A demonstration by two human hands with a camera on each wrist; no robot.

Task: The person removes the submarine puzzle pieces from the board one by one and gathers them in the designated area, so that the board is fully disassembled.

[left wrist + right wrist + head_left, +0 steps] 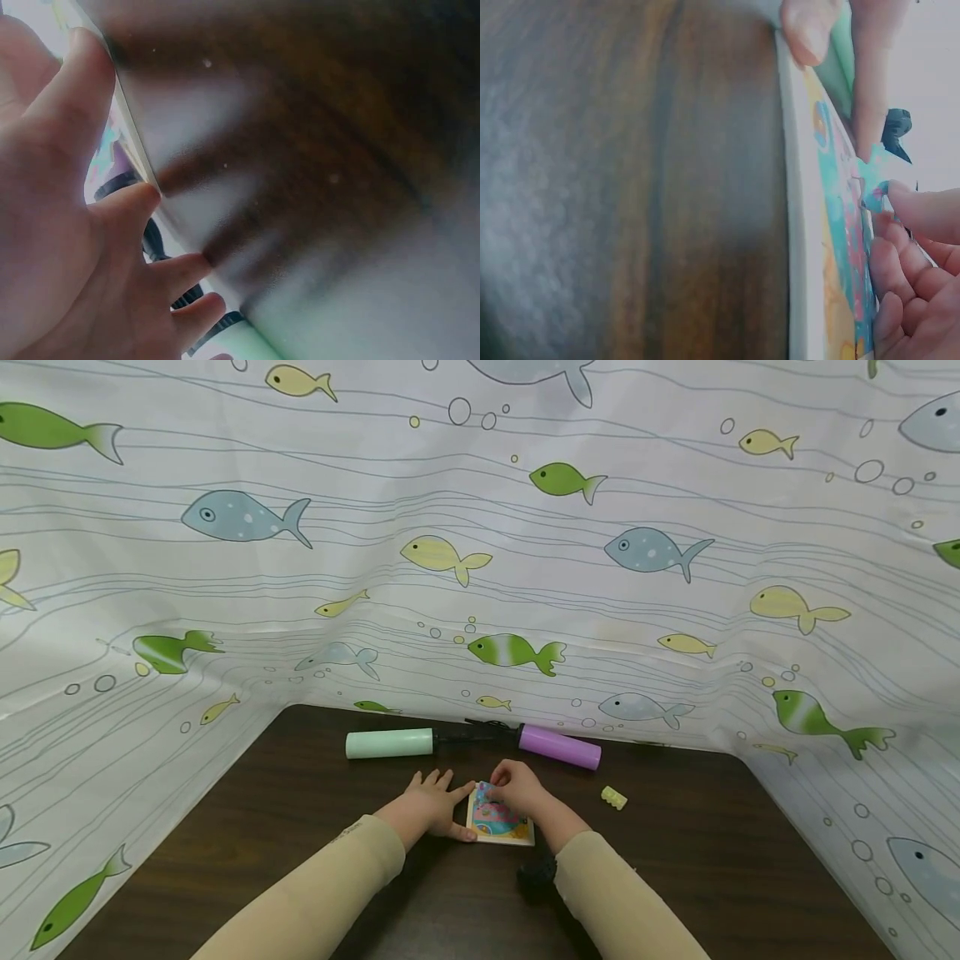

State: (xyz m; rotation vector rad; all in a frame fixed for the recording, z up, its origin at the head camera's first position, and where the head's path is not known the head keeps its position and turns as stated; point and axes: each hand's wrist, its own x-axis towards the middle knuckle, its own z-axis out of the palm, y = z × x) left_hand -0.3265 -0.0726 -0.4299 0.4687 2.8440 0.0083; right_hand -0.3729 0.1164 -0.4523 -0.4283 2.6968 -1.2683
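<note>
A small picture puzzle board (498,828) with a pale frame lies on the table, its picture in pink, blue and yellow. My left hand (432,807) rests beside its left edge with fingers spread; thumb and forefinger touch the frame. In the left wrist view, the fingers (184,271) stretch out straight along the table. My right hand (519,789) is over the upper right of the board. The right wrist view has its thumb and forefinger pinching a small blue puzzle piece (876,198) close over the picture. Curled fingers hide part of the board.
Behind the board lie a mint-green cylinder (390,743) and a purple cylinder (559,747), both with black ends. A pale yellow block (613,797) sits to the right on the dark wooden table (697,860). A fish-patterned curtain (450,610) surrounds the back and sides.
</note>
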